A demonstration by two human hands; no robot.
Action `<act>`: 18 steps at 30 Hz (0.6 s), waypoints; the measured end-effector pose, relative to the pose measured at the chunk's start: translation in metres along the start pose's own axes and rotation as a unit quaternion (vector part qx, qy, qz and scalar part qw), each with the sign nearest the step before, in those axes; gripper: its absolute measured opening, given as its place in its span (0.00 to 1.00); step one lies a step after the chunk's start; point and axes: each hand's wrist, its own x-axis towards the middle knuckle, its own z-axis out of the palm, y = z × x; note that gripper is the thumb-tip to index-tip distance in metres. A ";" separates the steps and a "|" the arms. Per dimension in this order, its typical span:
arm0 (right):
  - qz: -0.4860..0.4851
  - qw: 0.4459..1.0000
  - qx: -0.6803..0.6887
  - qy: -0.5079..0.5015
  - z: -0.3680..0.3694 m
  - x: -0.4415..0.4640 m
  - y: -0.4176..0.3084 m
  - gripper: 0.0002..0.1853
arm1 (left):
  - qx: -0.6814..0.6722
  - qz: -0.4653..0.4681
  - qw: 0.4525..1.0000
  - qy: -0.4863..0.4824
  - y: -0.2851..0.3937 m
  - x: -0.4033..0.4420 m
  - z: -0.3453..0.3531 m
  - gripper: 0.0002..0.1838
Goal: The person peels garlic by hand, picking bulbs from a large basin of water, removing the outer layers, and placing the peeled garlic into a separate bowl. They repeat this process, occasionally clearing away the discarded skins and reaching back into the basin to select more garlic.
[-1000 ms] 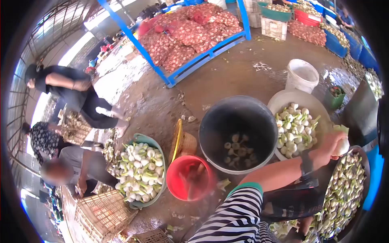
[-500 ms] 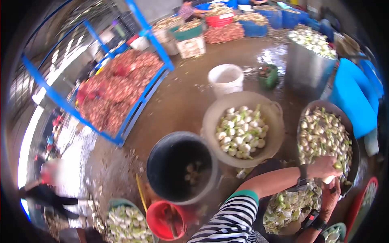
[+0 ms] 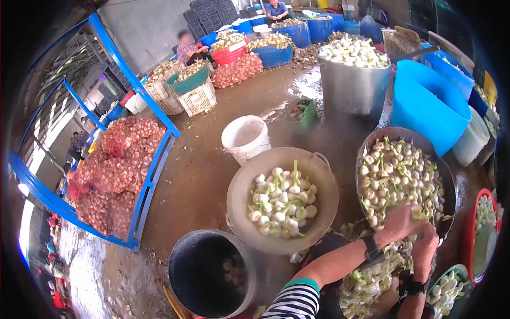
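My left hand (image 3: 397,223), coming from a striped sleeve, is closed over the near edge of a dark tub (image 3: 451,186) full of garlic bulbs (image 3: 401,170) with short green stems. A pale green bit of a garlic bulb (image 3: 419,214) shows at its fingertips. Right against it, my right hand (image 3: 425,249) is closed too, its fingers curled; what they hold is hidden. Peeled skins and leaves (image 3: 366,290) lie heaped below both hands. To their left, a wide grey basin (image 3: 324,212) holds cleaned white garlic bulbs (image 3: 281,202).
A black bucket (image 3: 178,276) and a white bucket (image 3: 228,135) stand left of the basin. Beyond are a steel drum (image 3: 350,93), a blue tub (image 3: 419,101) and a blue-framed rack (image 3: 146,202) of filled net sacks. A red tub (image 3: 468,239) is at right. Two people sit at the back.
The view has swung, so the tubs and buckets appear further left. The white bulb seen between my hands is now mostly covered, and my hands are pressed closer together.
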 end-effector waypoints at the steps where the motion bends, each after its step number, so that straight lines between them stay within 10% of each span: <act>1: -0.029 0.999 -0.021 0.022 0.002 0.002 0.001 0.07 | -0.015 0.002 1.000 -0.010 -0.007 0.004 0.004 0.30; 7: 0.039 0.999 0.035 0.002 0.013 0.005 0.023 0.08 | -0.092 -0.030 0.987 -0.127 -0.008 0.016 -0.010 0.25; 10: 0.080 0.988 0.135 -0.014 0.011 0.002 0.038 0.03 | -0.345 -0.132 0.898 -0.238 -0.002 0.009 -0.014 0.17; 14: 0.314 0.766 0.560 -0.044 -0.011 -0.009 0.024 0.07 | -0.419 -0.170 0.868 -0.205 -0.018 0.011 -0.003 0.18; 17: 0.277 0.803 0.518 -0.097 -0.019 -0.003 0.002 0.10 | -0.407 -0.138 0.870 -0.243 -0.019 0.012 0.004 0.18; 18: 0.250 0.837 0.467 -0.136 -0.029 0.006 -0.010 0.12 | -0.301 -0.001 0.941 -0.154 -0.024 0.013 0.010 0.17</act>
